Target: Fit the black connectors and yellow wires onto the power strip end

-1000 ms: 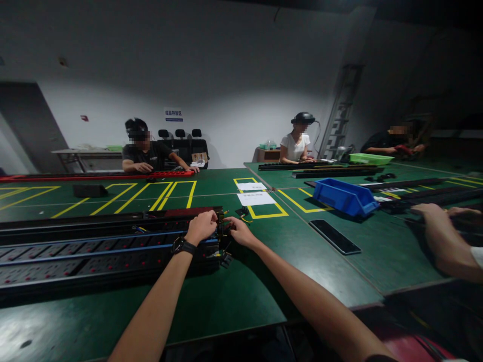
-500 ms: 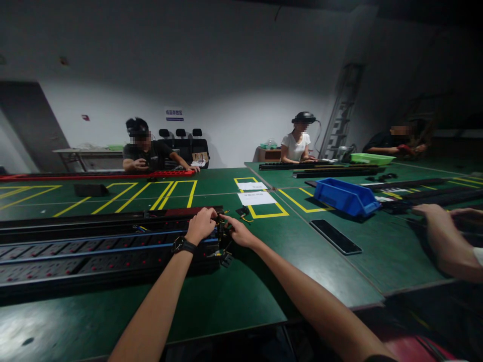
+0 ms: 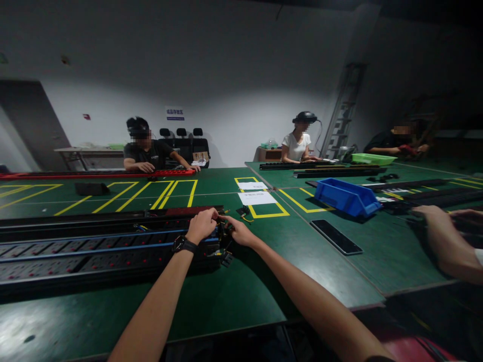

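Long black socket strips (image 3: 109, 245) with red dots and blue edges lie side by side at the left. My left hand (image 3: 204, 224), with a watch at the wrist, rests over their right end, fingers curled down. From the other side my right hand (image 3: 240, 232) reaches in, index finger stretched towards the left fingertips and the rest bent. Both hands' fingertips meet at the wired end of the strip; whatever they grip there is too small and dark to make out. A loose black connector (image 3: 227, 259) hangs by wires just below my hands.
A blue bin (image 3: 345, 197) and a phone (image 3: 335, 236) lie to the right on the green table (image 3: 302, 281). White papers (image 3: 257, 197) and a small wired part (image 3: 245, 212) lie ahead. A neighbour's hands (image 3: 441, 231) work at far right; several people sit opposite.
My hands stay at the strip's end with barely any shift. The person opposite at left has lowered a hand onto the red strip.
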A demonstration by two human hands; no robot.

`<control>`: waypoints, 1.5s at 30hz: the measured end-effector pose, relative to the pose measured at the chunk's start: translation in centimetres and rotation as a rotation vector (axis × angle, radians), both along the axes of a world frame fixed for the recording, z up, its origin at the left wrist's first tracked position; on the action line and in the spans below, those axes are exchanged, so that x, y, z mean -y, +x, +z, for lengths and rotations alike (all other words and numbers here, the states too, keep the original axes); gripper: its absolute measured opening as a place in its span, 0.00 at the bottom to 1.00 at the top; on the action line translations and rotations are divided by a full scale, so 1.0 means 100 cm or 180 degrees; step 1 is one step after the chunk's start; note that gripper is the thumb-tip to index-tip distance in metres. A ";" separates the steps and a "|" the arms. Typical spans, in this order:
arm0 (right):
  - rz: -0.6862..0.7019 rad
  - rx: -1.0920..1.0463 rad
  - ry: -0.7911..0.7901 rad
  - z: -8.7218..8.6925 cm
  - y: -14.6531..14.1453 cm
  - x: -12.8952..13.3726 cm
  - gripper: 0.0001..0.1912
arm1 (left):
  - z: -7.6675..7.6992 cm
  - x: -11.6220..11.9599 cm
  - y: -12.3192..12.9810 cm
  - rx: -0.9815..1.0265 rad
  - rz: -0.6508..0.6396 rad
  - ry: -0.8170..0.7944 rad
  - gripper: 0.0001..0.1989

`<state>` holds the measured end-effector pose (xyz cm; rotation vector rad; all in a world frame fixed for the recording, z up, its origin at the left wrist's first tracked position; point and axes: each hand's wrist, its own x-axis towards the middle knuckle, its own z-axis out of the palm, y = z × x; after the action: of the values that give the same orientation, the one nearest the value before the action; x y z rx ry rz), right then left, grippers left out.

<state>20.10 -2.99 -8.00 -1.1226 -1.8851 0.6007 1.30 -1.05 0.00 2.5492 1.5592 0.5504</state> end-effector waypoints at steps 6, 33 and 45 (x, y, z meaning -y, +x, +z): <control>-0.0083 0.0039 0.0085 -0.005 0.000 -0.001 0.45 | -0.001 -0.001 0.000 0.0057 -0.0043 -0.0008 0.16; 0.0018 -0.0033 -0.0021 -0.007 0.003 -0.002 0.47 | -0.004 -0.002 0.000 -0.0113 0.0026 0.0037 0.16; 0.0021 -0.0076 -0.0001 -0.005 0.002 -0.003 0.46 | -0.006 -0.006 -0.001 -0.0075 -0.0071 -0.0004 0.17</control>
<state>20.30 -2.70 -8.46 -1.1051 -1.8691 0.6154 1.22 -0.42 -0.63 2.5783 1.5360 0.5186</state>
